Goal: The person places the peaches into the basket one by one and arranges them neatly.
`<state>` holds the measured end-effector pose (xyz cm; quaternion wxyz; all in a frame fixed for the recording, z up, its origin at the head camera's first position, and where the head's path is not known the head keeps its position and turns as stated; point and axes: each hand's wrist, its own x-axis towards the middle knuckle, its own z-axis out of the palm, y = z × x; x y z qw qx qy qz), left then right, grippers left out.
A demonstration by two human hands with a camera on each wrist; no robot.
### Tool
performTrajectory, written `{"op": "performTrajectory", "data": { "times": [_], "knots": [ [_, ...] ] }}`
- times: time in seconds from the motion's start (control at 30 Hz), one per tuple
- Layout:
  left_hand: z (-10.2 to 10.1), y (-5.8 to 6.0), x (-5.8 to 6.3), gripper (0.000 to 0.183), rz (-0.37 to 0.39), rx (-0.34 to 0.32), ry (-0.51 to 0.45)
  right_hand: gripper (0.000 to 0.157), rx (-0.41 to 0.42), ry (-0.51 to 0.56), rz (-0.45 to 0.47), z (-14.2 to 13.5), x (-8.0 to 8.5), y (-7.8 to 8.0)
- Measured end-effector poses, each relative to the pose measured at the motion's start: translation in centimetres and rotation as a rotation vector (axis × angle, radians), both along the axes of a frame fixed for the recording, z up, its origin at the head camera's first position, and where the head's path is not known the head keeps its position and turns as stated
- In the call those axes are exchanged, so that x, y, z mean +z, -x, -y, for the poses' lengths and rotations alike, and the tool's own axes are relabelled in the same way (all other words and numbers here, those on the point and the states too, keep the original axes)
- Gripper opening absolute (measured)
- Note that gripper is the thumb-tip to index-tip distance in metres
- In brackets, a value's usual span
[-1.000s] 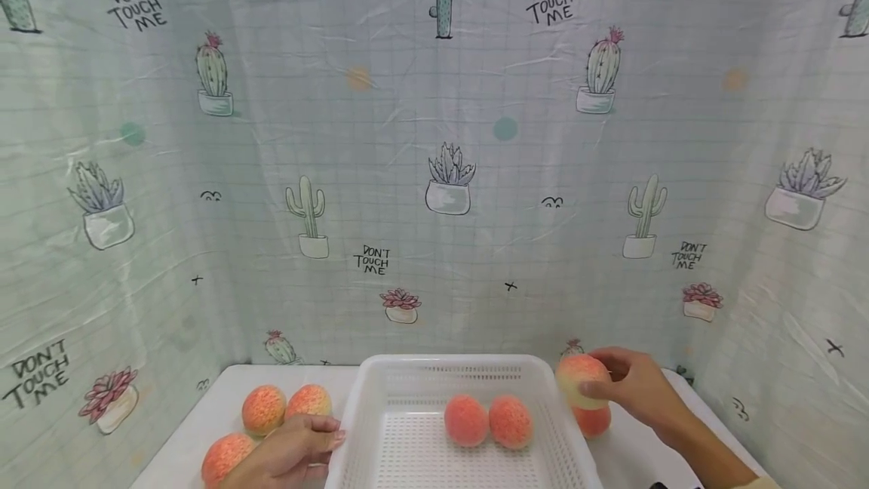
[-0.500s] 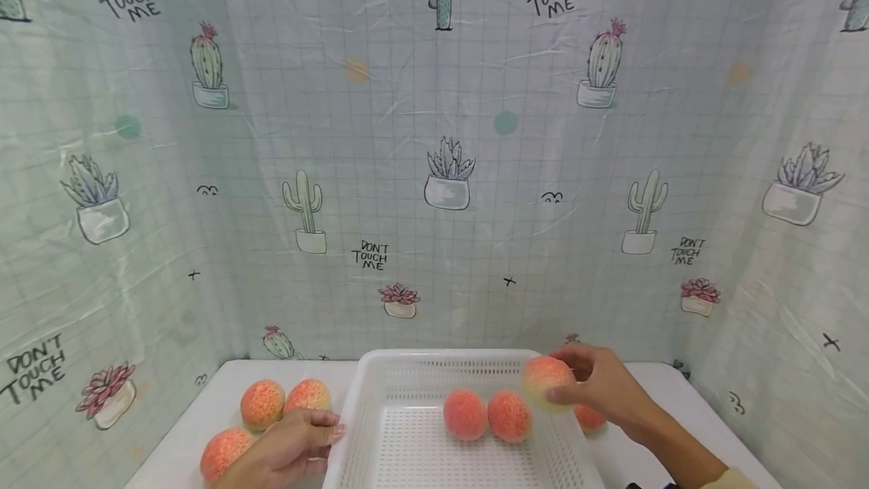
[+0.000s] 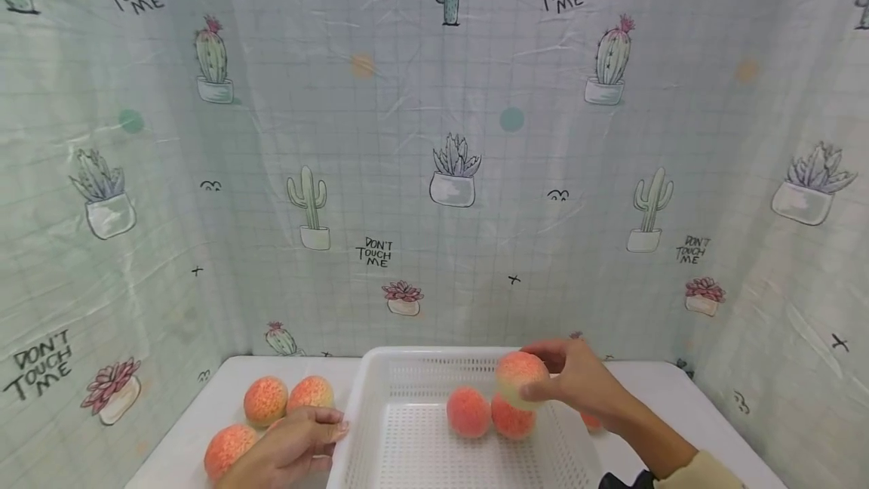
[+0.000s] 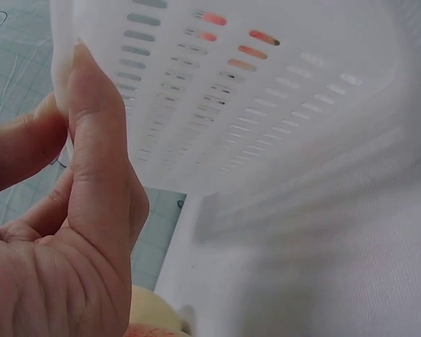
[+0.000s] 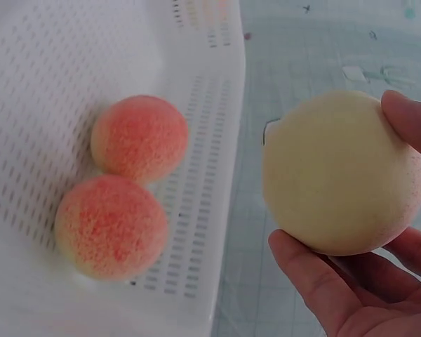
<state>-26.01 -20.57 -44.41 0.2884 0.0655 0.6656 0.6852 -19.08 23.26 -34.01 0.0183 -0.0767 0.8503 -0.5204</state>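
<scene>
My right hand [image 3: 578,381] grips a peach [image 3: 520,379], thumb and fingers around its sides, and holds it above the white plastic basket [image 3: 413,447]. In the right wrist view the pale yellow underside of this peach [image 5: 340,172] faces the camera. Two red-orange peaches, a left one [image 3: 468,413] and a right one [image 3: 512,419], lie side by side on the basket floor. The held peach partly covers the right one in the head view. At the basket's left side my left hand [image 3: 288,445] pinches the rim between thumb and fingers, seen close in the left wrist view [image 4: 91,151].
Left of the basket several peaches rest on the white table [image 3: 178,445], among them one at the back [image 3: 265,401] and one nearer [image 3: 229,450]. Another peach [image 3: 591,422] shows partly behind my right arm. A cactus-print curtain [image 3: 434,172] encloses the table.
My right hand has carried the peach leftward, from above the table at the basket's right side to over the basket. The left hand has stayed at the rim.
</scene>
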Motion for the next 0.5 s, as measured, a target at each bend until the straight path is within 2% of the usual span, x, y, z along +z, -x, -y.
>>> {"op": "performTrajectory", "data": {
  "times": [0.1, 0.27, 0.33, 0.5],
  "knots": [
    [0.0, 0.0, 0.0, 0.034, -0.002, -0.009, -0.005, 0.059, 0.013, 0.014, 0.010, 0.9, -0.1, 0.3],
    [0.0, 0.1, 0.0, 0.024, 0.036, -0.024, -0.056, 0.059, 0.013, 0.002, 0.044, 2.2, 0.2, 0.7],
    [-0.1, 0.2, 0.0, 0.021, 0.038, -0.034, -0.076, 0.058, 0.028, -0.001, 0.040, 2.6, 0.2, 0.9],
    [-0.1, 0.1, 0.1, 0.025, 0.028, -0.040, -0.073, 0.055, 0.073, -0.005, -0.002, 3.4, -0.1, 1.5]
  ]
}}
